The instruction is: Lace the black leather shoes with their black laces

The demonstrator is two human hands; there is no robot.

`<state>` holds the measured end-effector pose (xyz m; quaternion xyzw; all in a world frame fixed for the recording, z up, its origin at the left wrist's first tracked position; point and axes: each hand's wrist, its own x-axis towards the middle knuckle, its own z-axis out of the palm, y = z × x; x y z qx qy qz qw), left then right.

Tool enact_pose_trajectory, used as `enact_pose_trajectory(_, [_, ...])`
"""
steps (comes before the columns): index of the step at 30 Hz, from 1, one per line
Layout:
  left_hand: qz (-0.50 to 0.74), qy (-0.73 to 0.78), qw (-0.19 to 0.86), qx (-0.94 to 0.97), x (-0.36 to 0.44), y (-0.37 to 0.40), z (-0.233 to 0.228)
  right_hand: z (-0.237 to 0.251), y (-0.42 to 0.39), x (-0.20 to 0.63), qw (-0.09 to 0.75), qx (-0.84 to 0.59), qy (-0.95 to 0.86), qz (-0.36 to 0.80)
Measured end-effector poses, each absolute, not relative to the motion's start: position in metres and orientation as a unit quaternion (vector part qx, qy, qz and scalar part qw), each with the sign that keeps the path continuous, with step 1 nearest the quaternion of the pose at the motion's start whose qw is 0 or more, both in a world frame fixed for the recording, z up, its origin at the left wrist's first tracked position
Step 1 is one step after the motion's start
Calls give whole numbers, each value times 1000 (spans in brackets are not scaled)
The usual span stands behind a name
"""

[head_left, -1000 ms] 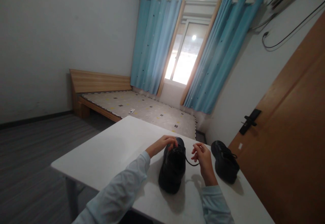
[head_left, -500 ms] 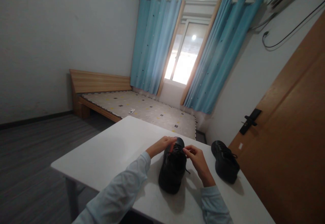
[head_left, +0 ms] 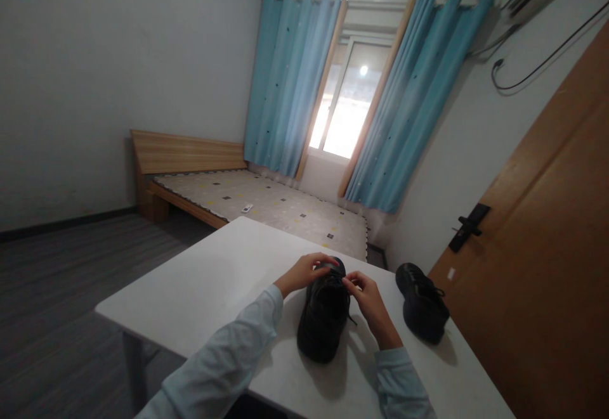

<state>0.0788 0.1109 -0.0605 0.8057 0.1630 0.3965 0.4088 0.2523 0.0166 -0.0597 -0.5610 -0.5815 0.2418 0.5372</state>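
Now both my hands meet on the black shoe (head_left: 323, 317) near the tabletop's (head_left: 214, 286) right edge: left hand (head_left: 304, 272) and right hand (head_left: 368, 298) each pinching its laces (head_left: 339, 279); second shoe (head_left: 421, 311) lies farther right.

A shoe (head_left: 324, 317) lies on the table (head_left: 214, 286), toward its near right part. The left hand (head_left: 304, 271) rests at the shoe's far end on its left side, the right hand (head_left: 368, 302) just right of the shoe, fingertips meeting over its far end. A second shoe (head_left: 422, 310) lies on the table to the right of the first, near the door (head_left: 537, 267). Beyond the table stands a bed (head_left: 266, 206), with the window (head_left: 345, 111) behind it.
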Motion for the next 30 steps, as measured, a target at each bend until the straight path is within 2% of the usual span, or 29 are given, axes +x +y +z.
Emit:
enact_pose_trajectory(7, [340,144,393,842,79,111,-64,-57,17,246,570,-543,-576,217])
enact_pose_trajectory(17, [339,139,386,847,78,110,-62,-59,17,242,575,-538,-587,188])
enact_pose_trajectory(30, [342,136,380,849,79,111,-63,-62,20,243,616,-502,-570,211])
